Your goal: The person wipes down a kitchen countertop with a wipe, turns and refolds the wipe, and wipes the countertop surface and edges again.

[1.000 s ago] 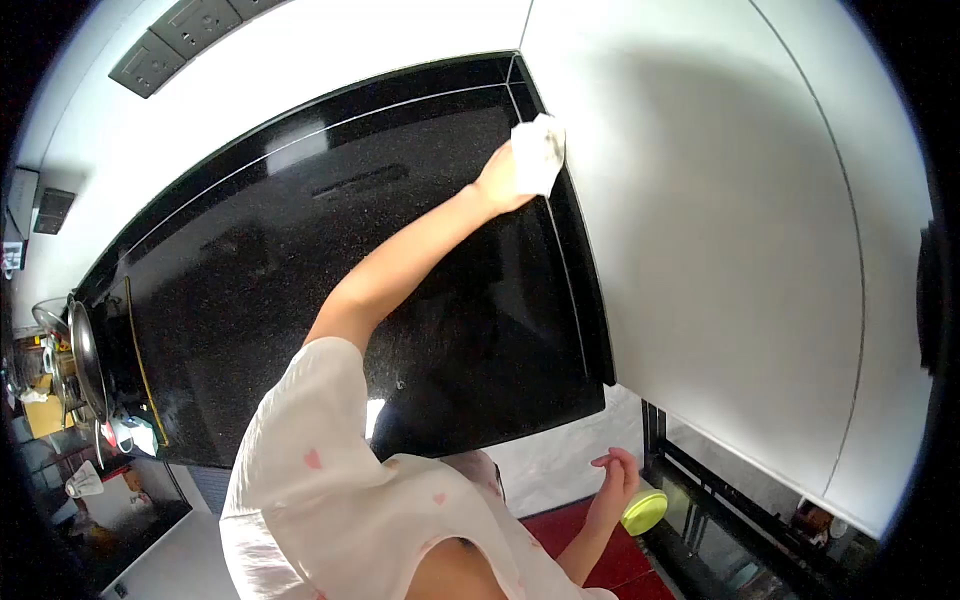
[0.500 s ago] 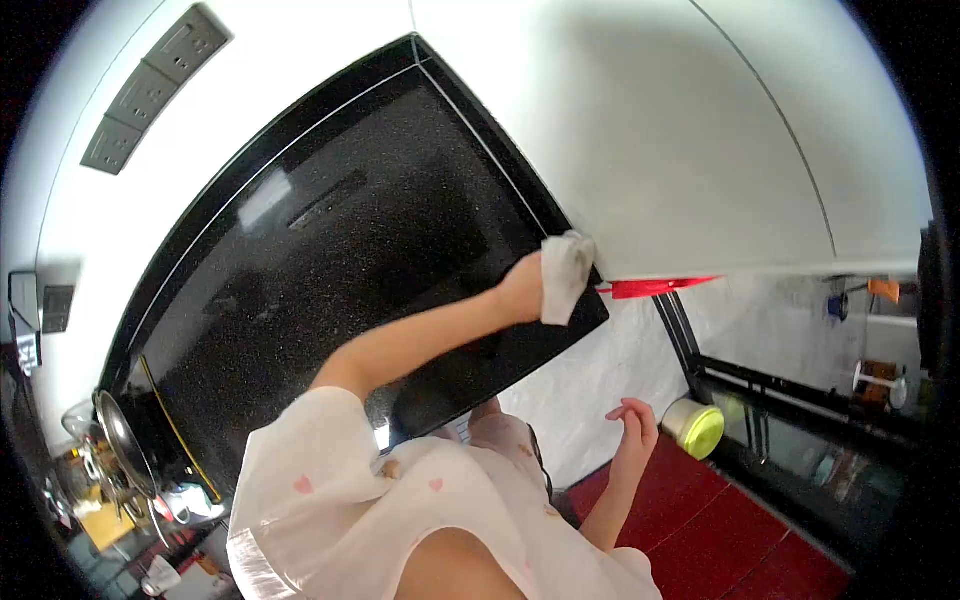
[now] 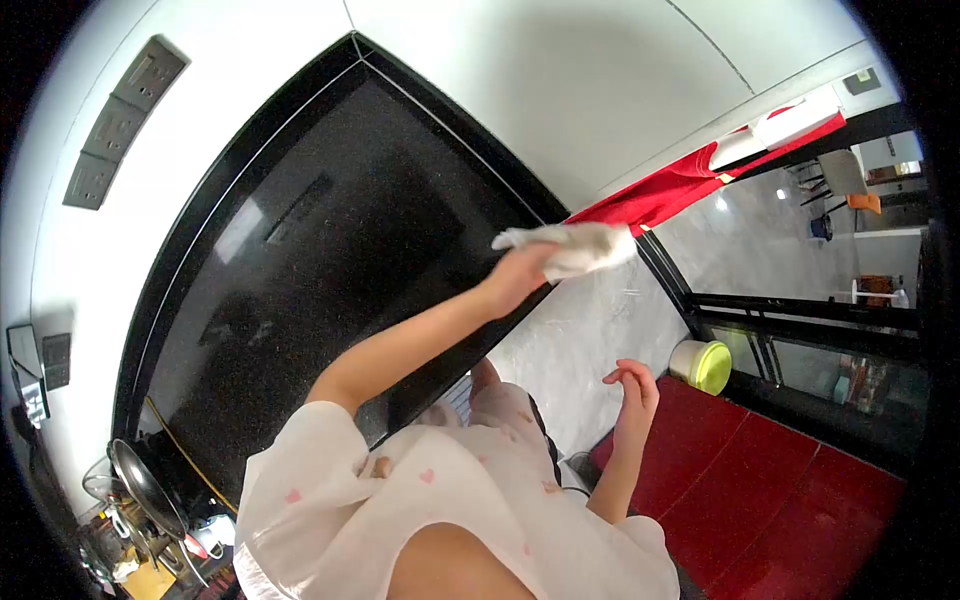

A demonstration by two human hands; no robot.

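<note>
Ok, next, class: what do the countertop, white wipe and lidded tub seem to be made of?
Countertop: probably polished stone, natural or engineered; glossy reflections, fine specks. White wipe: matt fabric or paper, blurred; it folds softly. Lidded tub: likely plastic; smooth, bright lid.

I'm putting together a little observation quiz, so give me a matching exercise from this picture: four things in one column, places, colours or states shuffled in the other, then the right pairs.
Column one
1. Cloth
2. Countertop
3. Round container's lid
4. Right hand

Column two
A. Yellow-green
B. Holding nothing
C. In the left hand
D. Black

Right pairs: 1-C, 2-D, 3-A, 4-B
</note>
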